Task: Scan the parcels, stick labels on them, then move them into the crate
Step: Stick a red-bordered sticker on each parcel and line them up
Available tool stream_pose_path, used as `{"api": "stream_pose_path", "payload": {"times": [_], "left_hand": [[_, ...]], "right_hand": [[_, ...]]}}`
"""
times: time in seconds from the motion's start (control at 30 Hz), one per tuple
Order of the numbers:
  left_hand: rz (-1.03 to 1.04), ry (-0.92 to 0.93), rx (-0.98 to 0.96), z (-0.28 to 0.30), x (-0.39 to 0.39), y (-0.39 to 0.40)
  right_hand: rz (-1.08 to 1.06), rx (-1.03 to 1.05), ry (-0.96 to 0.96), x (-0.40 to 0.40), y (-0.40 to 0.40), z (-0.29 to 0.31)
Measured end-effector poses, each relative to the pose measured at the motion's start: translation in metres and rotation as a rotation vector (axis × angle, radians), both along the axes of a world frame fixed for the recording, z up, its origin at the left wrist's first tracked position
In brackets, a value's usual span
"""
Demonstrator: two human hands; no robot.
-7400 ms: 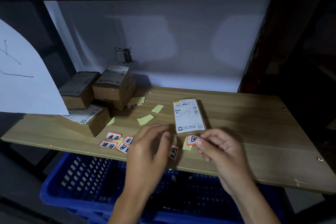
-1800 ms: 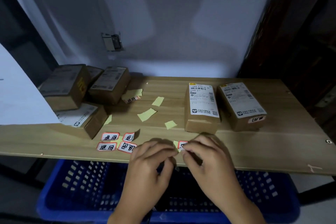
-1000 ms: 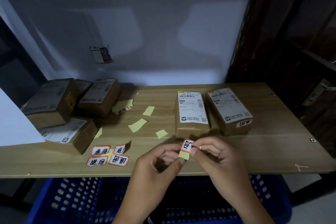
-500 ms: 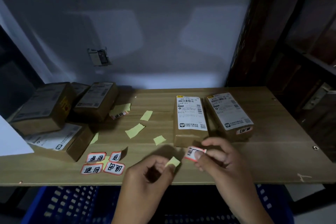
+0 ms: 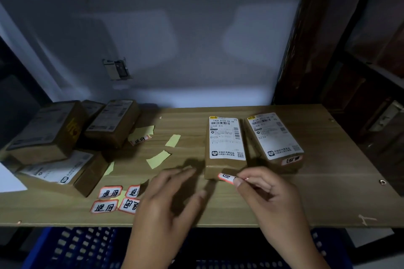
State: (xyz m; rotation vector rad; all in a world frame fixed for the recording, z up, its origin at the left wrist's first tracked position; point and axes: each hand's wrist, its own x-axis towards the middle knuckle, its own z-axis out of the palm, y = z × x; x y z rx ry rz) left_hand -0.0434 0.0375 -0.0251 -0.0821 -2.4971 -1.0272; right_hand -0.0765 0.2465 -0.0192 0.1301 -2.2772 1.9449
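Two brown parcels lie side by side on the wooden shelf. The left parcel carries only a white shipping label; the right parcel also has a red-edged sticker on its near end. My right hand pinches a red-edged label and holds it against the near face of the left parcel. My left hand hovers over the shelf with fingers spread and nothing in it. Several more red-edged labels lie near the front edge. A blue crate sits below the shelf.
A pile of several brown parcels fills the shelf's left side. Yellow backing scraps lie scattered mid-shelf. A white sheet juts in at the left edge. Dark shelving stands to the right.
My hands peeled the yellow backing off the label. My right hand carried the label forward to the left parcel's near face; my left hand let the backing go and opened.
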Motion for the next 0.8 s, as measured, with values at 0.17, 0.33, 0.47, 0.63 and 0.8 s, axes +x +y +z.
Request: {"api": "stream_pose_path", "payload": {"times": [0.17,0.33,0.47,0.63,0.8], "left_hand": [[-0.181,0.106,-0.064,0.013,-0.022,0.022],[-0.181,0.145,-0.042,0.019,-0.031,0.027],[-0.243,0.164,-0.052,0.018,-0.032,0.025],[-0.230,0.145,-0.047,0.015,-0.037,0.025],[-0.217,0.156,-0.064,0.011,-0.048,0.027]], "right_hand": [[0.049,0.061,0.053,-0.007,0.001,0.000],[0.083,0.044,0.071,-0.003,0.004,0.001],[0.096,0.032,0.081,-0.002,0.006,0.001],[-0.034,0.085,0.142,-0.007,0.007,-0.003],[-0.125,0.329,0.295,-0.021,0.005,-0.009]]}}
